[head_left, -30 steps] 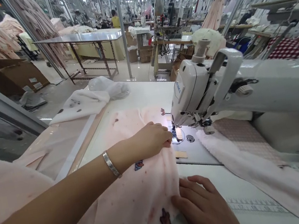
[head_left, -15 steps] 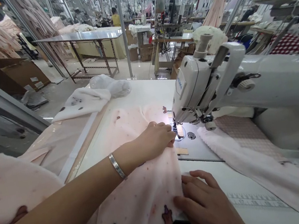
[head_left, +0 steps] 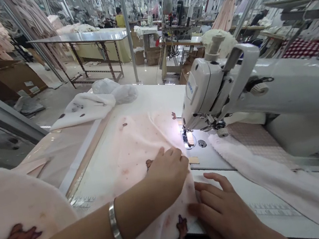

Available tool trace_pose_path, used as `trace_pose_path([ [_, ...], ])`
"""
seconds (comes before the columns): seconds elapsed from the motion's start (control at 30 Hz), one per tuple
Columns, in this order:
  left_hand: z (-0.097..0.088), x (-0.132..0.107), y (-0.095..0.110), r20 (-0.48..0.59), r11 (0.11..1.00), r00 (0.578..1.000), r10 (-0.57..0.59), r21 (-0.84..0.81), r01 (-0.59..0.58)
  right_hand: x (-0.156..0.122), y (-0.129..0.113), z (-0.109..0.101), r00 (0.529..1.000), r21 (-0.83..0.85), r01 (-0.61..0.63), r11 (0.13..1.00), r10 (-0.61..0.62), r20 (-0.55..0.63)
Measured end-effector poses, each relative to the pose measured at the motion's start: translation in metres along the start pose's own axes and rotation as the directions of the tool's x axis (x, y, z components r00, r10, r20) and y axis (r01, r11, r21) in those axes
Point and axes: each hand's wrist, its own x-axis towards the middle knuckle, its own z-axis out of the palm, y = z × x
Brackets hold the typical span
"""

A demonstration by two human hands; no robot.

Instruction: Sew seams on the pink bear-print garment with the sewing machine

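A pink fleece fabric point(head_left: 140, 147) printed with small bears lies on the white sewing table point(head_left: 155, 97), its right edge running under the needle of a white sewing machine point(head_left: 221, 84). My left hand point(head_left: 168, 171), a silver bracelet on its wrist, presses down on the fabric a short way in front of the presser foot point(head_left: 187, 139), fingers curled on the cloth. My right hand point(head_left: 221, 207) lies flat at the fabric's near right edge, fingers stretched out and touching the cloth.
A second pale pink fleece strip point(head_left: 282, 184) drapes to the right of the needle plate. Folded white fabric point(head_left: 86, 107) and a plastic bag point(head_left: 117, 90) sit at the table's far left. A steel table point(head_left: 83, 38), cardboard boxes point(head_left: 7, 78) and other workstations stand beyond.
My left hand has drawn back from the presser foot toward me along the fabric. My right hand has slid slightly forward and stays flat on the fabric's edge.
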Motion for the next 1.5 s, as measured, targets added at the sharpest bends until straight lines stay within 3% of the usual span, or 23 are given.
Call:
trace_pose_path([
  [0.13, 0.011, -0.004, -0.018, -0.146, 0.985, 0.989, 0.010, -0.170, -0.035, 0.007, 0.018, -0.006, 0.997, -0.058, 0.059, 0.997, -0.056, 0.049],
  [0.27, 0.007, 0.011, -0.034, -0.141, 0.966, 0.989, 0.031, -0.251, -0.066, 0.018, 0.031, -0.010, 0.996, -0.109, 0.075, 0.991, -0.069, 0.058],
  [0.4, 0.007, 0.020, -0.038, -0.143, 0.970, 0.989, 0.029, -0.234, -0.063, 0.021, 0.036, -0.009, 0.995, -0.107, 0.103, 0.989, -0.100, 0.027],
  [0.63, 0.021, 0.022, -0.038, -0.238, 0.986, 0.970, 0.051, -0.143, -0.087, 0.014, 0.038, -0.002, 0.998, -0.135, 0.031, 0.990, -0.039, -0.055],
  [0.7, 0.023, 0.022, -0.039, -0.323, 0.982, 0.942, 0.094, -0.125, -0.141, 0.011, 0.037, -0.001, 0.998, -0.153, 0.008, 0.988, -0.018, -0.061],
  [0.77, 0.024, 0.022, -0.040, -0.390, 0.957, 0.898, 0.202, -0.115, -0.265, 0.008, 0.035, 0.000, 0.999, -0.168, 0.008, 0.986, -0.016, -0.046],
  [0.87, 0.024, 0.020, -0.042, -0.393, 0.909, 0.871, 0.294, -0.166, -0.382, 0.005, 0.033, 0.000, 0.999, -0.190, 0.013, 0.982, -0.019, -0.030],
  [1.03, 0.027, 0.027, -0.047, -0.393, 0.907, 0.873, 0.290, -0.180, -0.382, 0.010, 0.039, -0.004, 1.000, -0.192, -0.007, 0.981, 0.004, -0.017],
  [1.23, 0.021, 0.051, -0.064, -0.357, 0.944, 0.915, 0.190, -0.189, -0.270, 0.033, 0.061, -0.009, 0.999, -0.223, -0.023, 0.974, 0.031, 0.031],
  [1.4, 0.013, 0.070, -0.079, -0.420, 0.962, 0.899, 0.125, -0.172, -0.214, 0.045, 0.080, -0.004, 0.994, -0.344, -0.078, 0.936, 0.101, 0.051],
  [1.5, 0.012, 0.071, -0.080, -0.429, 0.979, 0.902, 0.059, -0.153, -0.137, 0.050, 0.080, -0.007, 0.991, -0.324, -0.082, 0.942, 0.112, 0.074],
])
